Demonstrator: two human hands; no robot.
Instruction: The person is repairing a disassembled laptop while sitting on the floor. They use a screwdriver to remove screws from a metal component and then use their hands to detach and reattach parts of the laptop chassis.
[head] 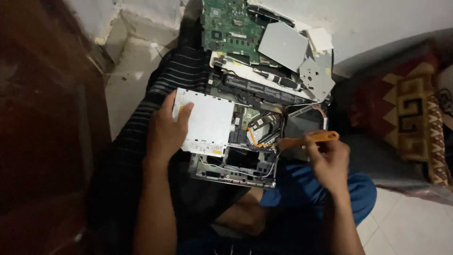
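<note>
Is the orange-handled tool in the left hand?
No, the right hand grips the orange-handled tool; the left hand rests on the silver drive.

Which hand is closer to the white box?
Left. The left hand rests on the white box; the right hand is apart from it, holding an orange tool.

The picture is dim overall, with the strongest light falling from above onto the pale wall (377, 19) at the top of the frame and onto the white metal plate (207, 120) near the centre, which looks almost washed out. The whole left side sinks into deep reddish-brown shadow with little detail, and the lower middle of the frame is nearly black. Focus is soft and grainy throughout, fine parts on the green circuit board (231, 28) at the upper centre are smeared, and the patterned cushion (415, 118) at the right edge is muted and slightly blurred.
</note>
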